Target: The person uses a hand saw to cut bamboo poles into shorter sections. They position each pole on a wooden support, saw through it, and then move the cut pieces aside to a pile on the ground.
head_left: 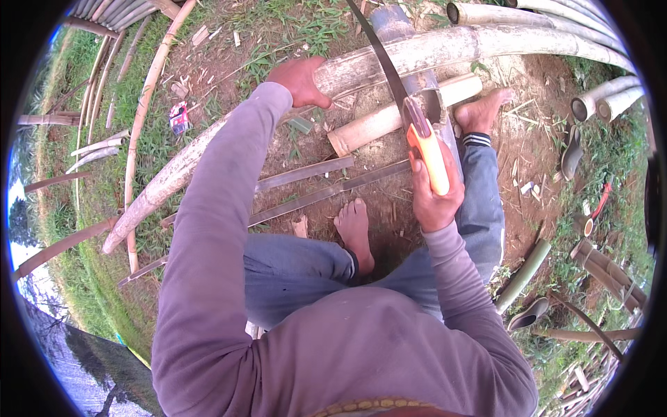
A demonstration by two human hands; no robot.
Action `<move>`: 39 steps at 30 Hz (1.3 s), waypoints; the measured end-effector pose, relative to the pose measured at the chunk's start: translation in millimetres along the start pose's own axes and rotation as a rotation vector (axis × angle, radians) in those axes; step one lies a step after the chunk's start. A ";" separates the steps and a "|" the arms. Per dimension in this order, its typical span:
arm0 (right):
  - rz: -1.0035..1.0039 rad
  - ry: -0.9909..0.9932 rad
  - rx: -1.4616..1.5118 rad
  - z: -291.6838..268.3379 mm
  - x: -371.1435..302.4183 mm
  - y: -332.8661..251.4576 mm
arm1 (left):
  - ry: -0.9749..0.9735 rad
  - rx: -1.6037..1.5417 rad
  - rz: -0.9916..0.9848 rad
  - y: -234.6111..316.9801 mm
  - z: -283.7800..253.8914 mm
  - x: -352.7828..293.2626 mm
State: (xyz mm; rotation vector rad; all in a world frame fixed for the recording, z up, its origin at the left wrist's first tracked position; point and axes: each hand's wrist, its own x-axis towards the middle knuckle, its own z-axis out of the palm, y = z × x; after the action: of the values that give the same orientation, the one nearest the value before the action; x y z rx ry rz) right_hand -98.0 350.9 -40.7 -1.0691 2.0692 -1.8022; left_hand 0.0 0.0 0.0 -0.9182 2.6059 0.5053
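A long, pale bamboo pole (pixel 479 45) runs from the lower left to the upper right in front of me. My left hand (pixel 299 80) is wrapped over it, thumb on the near side. In my right hand (pixel 439 198) is a handsaw (pixel 434 163) with an orange and brown handle. Its dark, slightly curved blade lies across the pole, to the right of my left hand. Whether the teeth have cut into the bamboo I cannot tell. Beneath the pole is a grey, rounded support (pixel 419 82), and a short bamboo piece (pixel 375 128) lies just on the near side.
My bare feet (pixel 354 226) are on the soil near split bamboo strips (pixel 306 174). Several bamboo poles (pixel 542 21) lie at the upper right. On the right are dark sandals (pixel 572 153), a red-handled tool (pixel 602 200) and a green bamboo piece (pixel 524 276).
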 end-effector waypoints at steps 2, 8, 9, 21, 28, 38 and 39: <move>0.001 0.009 -0.042 -33.6 -48.0 7.8 | -0.009 -0.027 0.002 6.2 2.7 -3.2; -0.008 0.009 -0.020 2.8 1.4 -4.5 | -0.072 -0.088 -0.007 5.1 19.0 -12.0; 0.018 -0.023 -0.018 18.4 35.0 -17.6 | -0.070 -0.105 -0.001 0.1 20.8 -4.5; -0.142 0.023 -0.062 9.4 29.3 -14.2 | -0.115 -0.203 0.015 1.0 -1.4 7.2; -0.034 -0.054 -0.039 -51.9 -68.0 -3.6 | -0.085 -0.227 0.006 -17.9 25.5 2.1; -0.139 -0.026 -0.147 -37.2 -29.7 -15.4 | -0.130 -0.307 0.041 -12.8 0.9 6.4; -0.084 -0.047 -0.154 -53.0 -47.8 -22.1 | -0.112 -0.301 0.032 -11.8 7.2 4.4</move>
State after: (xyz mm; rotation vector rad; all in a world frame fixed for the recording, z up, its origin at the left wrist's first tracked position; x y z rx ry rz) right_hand -85.7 422.2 -22.1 -1.2429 2.1958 -1.6590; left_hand 5.8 -7.9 -10.7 -0.9078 2.4883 0.9488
